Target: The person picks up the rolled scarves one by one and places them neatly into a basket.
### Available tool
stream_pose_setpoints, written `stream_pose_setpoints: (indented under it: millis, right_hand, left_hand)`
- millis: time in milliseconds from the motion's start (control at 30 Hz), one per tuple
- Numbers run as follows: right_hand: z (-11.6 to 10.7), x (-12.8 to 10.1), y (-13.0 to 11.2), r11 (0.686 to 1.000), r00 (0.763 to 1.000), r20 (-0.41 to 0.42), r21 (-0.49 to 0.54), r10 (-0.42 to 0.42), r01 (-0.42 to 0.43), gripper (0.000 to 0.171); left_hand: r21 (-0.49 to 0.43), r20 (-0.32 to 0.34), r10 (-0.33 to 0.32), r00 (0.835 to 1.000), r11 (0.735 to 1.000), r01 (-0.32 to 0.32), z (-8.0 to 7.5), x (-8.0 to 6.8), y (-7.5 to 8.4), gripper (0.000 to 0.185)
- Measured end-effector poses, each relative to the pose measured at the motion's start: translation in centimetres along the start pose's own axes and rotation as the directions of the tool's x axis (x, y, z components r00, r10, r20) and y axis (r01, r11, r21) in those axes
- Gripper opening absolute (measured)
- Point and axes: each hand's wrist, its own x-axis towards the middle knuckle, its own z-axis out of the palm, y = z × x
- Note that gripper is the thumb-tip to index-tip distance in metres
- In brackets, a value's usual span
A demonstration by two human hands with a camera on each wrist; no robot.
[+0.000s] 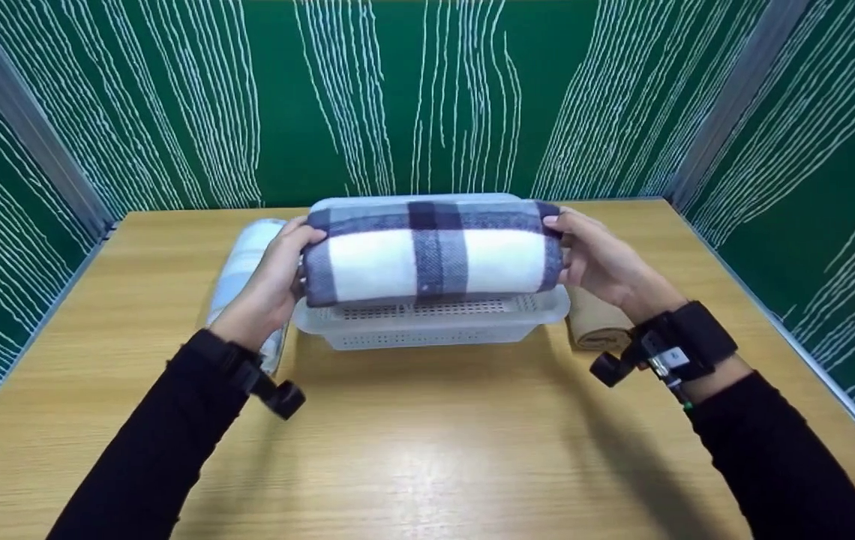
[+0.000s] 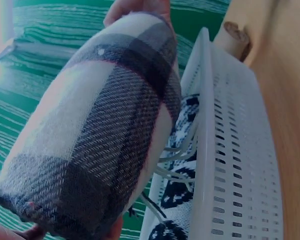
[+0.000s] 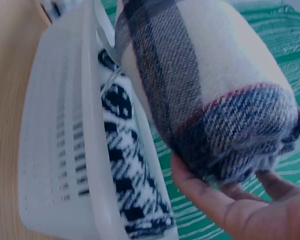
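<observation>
A rolled-up plaid scarf (image 1: 375, 259) in white, grey and dark purple is held level above a white plastic basket (image 1: 435, 337). My left hand (image 1: 277, 266) grips its left end, thumb on top and fingers behind. My right hand (image 1: 600, 255) holds the opposite end, its fingers curled under the roll, as the right wrist view shows. Inside the basket lies a black-and-white patterned knit (image 3: 135, 170), partly hidden by the rim. Pale fringe strands (image 2: 177, 175) hang between the roll and the basket in the left wrist view.
Left of the basket lies a light blue-and-white fabric roll (image 1: 240, 259), partly behind my left forearm. A tan roll (image 1: 596, 319) lies to its right, under my right wrist. Green panels with white wavy lines (image 1: 412, 97) enclose the wooden table (image 1: 412, 450) at the back and sides.
</observation>
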Motion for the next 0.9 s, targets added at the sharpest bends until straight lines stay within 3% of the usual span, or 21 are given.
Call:
stream_pose_setpoints:
  millis: [233, 567, 800, 900]
  right_hand:
    - [-1.0, 2.1, 1.0, 0.999, 0.998, -0.038, -0.002, -0.044, 0.044, 0.031]
    - [-2.0, 3.7, 2.5, 0.998, 0.996, -0.068, -0.026, -0.060, 0.059, 0.038]
    - [-2.2, 4.3, 3.3, 0.994, 0.990, -0.136, -0.109, -0.030, 0.015, 0.039]
    - [-2.2, 4.3, 3.5, 0.985, 0.991, -0.133, -0.171, -0.031, 0.007, 0.049]
  left_hand:
    - [0.008, 0.061, 0.027, 0.998, 1.000, -0.028, -0.5, 2.0, -0.5, 0.051]
    - [-0.042, 0.062, -0.044, 0.997, 0.998, 0.046, -1.0, 3.8, -2.1, 0.049]
    - [0.058, 0.040, 0.002, 0.999, 0.998, -0.004, -0.5, 4.6, -3.4, 0.060]
    - [0.100, 0.045, 0.015, 0.999, 0.995, -0.020, -0.6, 4.9, -3.8, 0.061]
